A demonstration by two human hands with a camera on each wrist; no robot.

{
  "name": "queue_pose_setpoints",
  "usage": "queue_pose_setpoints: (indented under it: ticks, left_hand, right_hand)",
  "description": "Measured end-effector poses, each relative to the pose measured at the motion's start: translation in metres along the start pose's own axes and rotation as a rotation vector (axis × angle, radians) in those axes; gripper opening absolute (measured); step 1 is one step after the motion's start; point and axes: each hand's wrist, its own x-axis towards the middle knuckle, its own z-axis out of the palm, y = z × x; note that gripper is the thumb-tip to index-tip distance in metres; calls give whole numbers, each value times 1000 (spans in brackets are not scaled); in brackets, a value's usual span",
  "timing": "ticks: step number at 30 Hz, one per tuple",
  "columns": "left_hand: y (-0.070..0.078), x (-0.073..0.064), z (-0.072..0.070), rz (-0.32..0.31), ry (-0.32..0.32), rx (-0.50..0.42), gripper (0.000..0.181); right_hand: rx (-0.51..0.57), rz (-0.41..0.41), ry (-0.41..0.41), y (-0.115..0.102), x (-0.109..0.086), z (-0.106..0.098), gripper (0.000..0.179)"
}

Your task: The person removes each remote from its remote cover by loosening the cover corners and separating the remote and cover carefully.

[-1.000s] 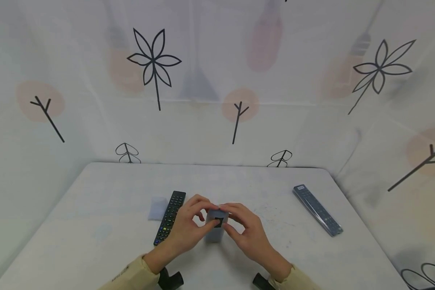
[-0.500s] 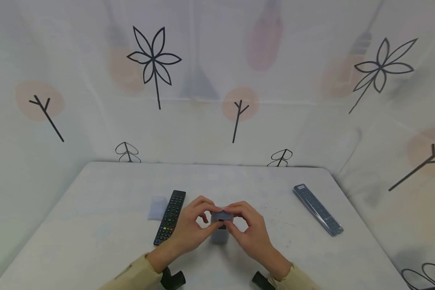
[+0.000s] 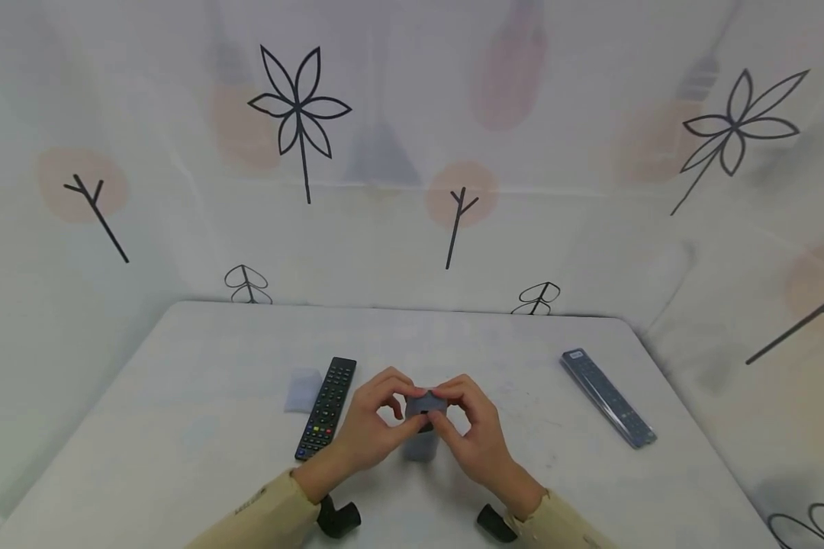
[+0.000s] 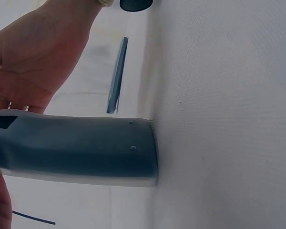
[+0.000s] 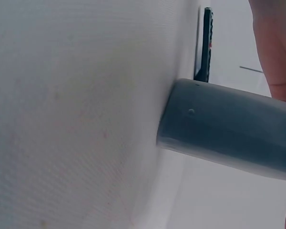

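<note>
Right hand (image 3: 478, 436) has brought its thumb in next to that of the left hand (image 3: 368, 431); both are pinching the top of the grey-blue sleeve (image 3: 420, 450), stood roughly upright on the surface (image 3: 206, 381), probably to brace it.

"What else is on your white desk (image 3: 199, 435)?"

"To your left, a black remote (image 3: 326, 408) lying aslant, a red and a yellow button among its keys. Just beside it, you have a pale blue sheet (image 3: 304, 391)."

"And on your right?"

"A glossy wrapped remote (image 3: 608, 398), well apart from those."

"Behind the desk?"

"You face a pale backdrop (image 3: 378, 252) with black outlined flowers (image 3: 298, 107) and peach discs (image 3: 481, 217)."
</note>
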Motion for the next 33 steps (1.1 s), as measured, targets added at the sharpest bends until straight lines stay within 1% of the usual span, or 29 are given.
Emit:
queue_pose_setpoints:
  ticks: [2,5,11,13,15,17,19,22,24,29,31,33]
  left_hand:
    - [0,0,1,-6,-2,-7,36]
    - [0,0,1,-18,-4,-15,36]
    - [2,-1,1,-28,0,-32,38]
    - [2,-1,1,-23,-1,-35,39]
    - [2,-1,1,-20,-5,-35,39]
    - [1,-1,1,-20,-13,-32,39]
    - [1,-1,0,-26,-23,-31,38]
    - [1,0,-1,-36,-39,-28,37]
    - [1,0,-1,-41,-47,-25,37]
    - [1,1,-1,-30,-53,-24,37]
    - [0,2,-1,-25,-53,-21,38]
    - [0,2,-2,-25,-56,-16,38]
  right_hand:
    - [5,11,0,5,-4,-1,40]
    - [20,7,5,12,-7,0,38]
    - [23,-43,32,16,-12,3,24]
    - [6,-62,45,16,-12,4,24]
    - [-11,-70,63,15,-12,5,28]
    - [-35,-61,84,13,-13,5,34]
    - [-70,-42,108,11,-14,5,35]
    - [-114,-37,138,10,-15,4,35]
    - [-140,-50,149,10,-14,2,32]
    - [-198,-119,148,11,-11,-3,14]
    - [-208,-145,144,12,-9,-5,12]
    - [-208,-150,141,12,-7,-6,11]
